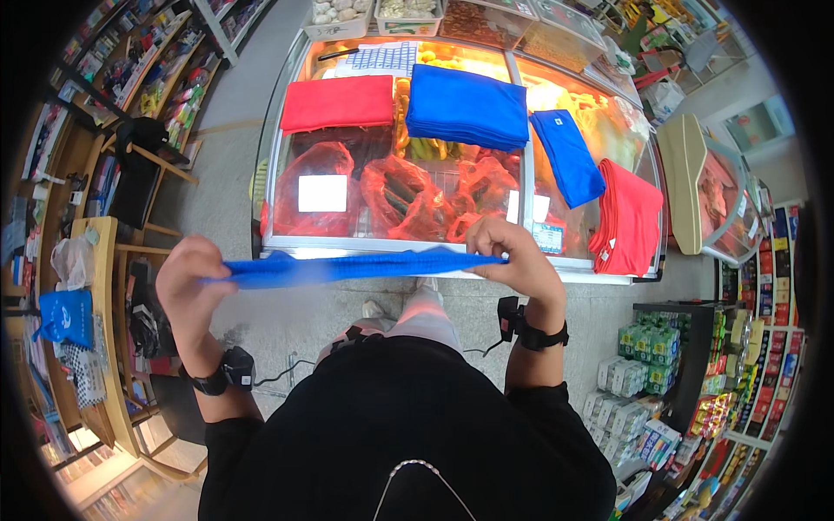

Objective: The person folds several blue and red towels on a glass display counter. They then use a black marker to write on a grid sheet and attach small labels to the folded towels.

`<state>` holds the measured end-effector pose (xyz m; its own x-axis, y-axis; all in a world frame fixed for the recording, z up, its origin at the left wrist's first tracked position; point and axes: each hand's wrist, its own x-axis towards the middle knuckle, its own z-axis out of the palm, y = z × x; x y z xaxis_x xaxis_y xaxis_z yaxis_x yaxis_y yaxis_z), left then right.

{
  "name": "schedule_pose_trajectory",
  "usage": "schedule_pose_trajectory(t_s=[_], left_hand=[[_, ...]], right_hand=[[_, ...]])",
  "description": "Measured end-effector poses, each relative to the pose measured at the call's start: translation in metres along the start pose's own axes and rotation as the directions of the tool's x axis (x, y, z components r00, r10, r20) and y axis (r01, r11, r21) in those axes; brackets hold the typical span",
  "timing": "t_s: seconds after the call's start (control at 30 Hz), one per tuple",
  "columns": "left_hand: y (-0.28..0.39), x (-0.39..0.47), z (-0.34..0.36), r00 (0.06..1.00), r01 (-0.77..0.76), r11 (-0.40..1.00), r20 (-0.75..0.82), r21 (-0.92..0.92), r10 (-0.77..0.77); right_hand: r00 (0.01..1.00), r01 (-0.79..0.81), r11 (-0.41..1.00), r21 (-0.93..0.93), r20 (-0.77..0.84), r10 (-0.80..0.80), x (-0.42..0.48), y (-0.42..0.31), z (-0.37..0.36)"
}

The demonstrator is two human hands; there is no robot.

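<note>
A blue cloth [352,266] is stretched between my two hands, just in front of the near edge of a glass-topped display case. My left hand [195,277], slightly blurred, pinches its left end; my right hand [511,254] grips its right end. On the glass lie a folded red cloth stack [337,104] at the left, a folded blue cloth stack [466,107] in the middle, a narrower folded blue cloth [568,158] set at a slant, and a second red stack [629,218] at the right.
The display case [391,246] holds produce in red plastic bags. A checked paper [381,60] and a black pen [338,55] lie at its far side, near white baskets [339,29]. Left are a wooden chair [156,176] and shelves; right, a meat display [684,189] and stacked drink packs [645,345].
</note>
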<state>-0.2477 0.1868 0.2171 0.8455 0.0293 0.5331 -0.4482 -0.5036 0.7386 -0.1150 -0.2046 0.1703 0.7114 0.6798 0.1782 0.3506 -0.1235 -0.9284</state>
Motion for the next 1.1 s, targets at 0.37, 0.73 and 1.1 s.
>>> schedule_pose_trajectory(t_s=[0.37, 0.73, 1.1], left_hand=[[-0.034, 0.038, 0.038, 0.995, 0.059, 0.983, 0.073, 0.176, -0.073], [-0.054, 0.086, 0.076, 0.972, 0.186, 0.974, 0.124, 0.127, -0.202], [-0.046, 0.1, 0.069, 0.971, 0.047, 0.989, 0.226, 0.142, -0.079]], right_hand=[[0.944, -0.134, 0.989, -0.064, -0.311, 0.108, 0.013, 0.004, -0.038], [0.866, -0.231, 0.973, -0.029, -0.463, 0.192, 0.028, 0.031, -0.073], [0.917, -0.17, 0.982, 0.087, -0.349, 0.19, 0.008, 0.007, -0.101]])
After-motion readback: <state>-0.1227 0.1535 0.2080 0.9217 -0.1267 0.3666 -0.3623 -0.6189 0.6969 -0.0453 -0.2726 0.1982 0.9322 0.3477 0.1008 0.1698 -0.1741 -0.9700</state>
